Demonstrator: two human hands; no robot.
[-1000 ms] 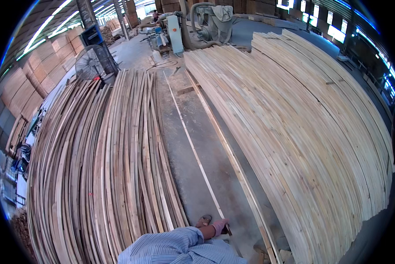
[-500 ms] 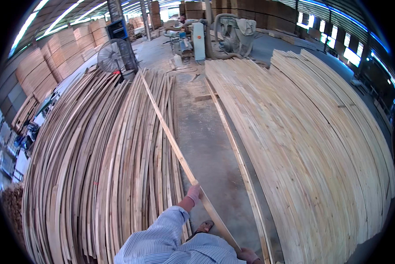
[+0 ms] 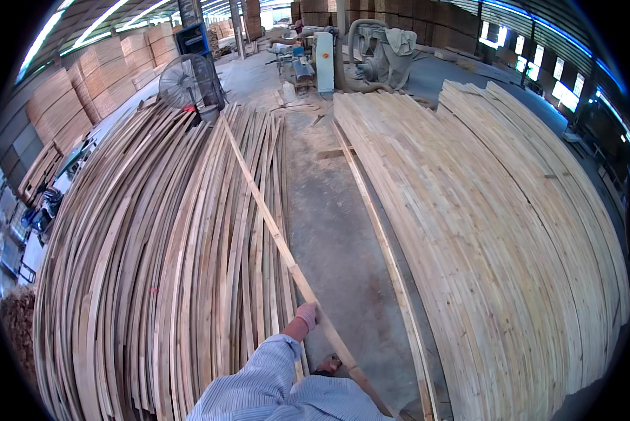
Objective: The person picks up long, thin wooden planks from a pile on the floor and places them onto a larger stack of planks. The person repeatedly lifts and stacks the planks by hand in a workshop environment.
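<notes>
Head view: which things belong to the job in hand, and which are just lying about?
Probably in use:
left hand, gripping the long strip
left pile, which the strip crosses in view
right pile, possibly

Apparently just standing or lying about:
fan
pale machine cabinet
draped cloth

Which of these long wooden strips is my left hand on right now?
The pale strip slanting over the left stack and the floor; your left hand grips it. The other strips run lengthwise in that stack, in the right stack or beside it.
</notes>
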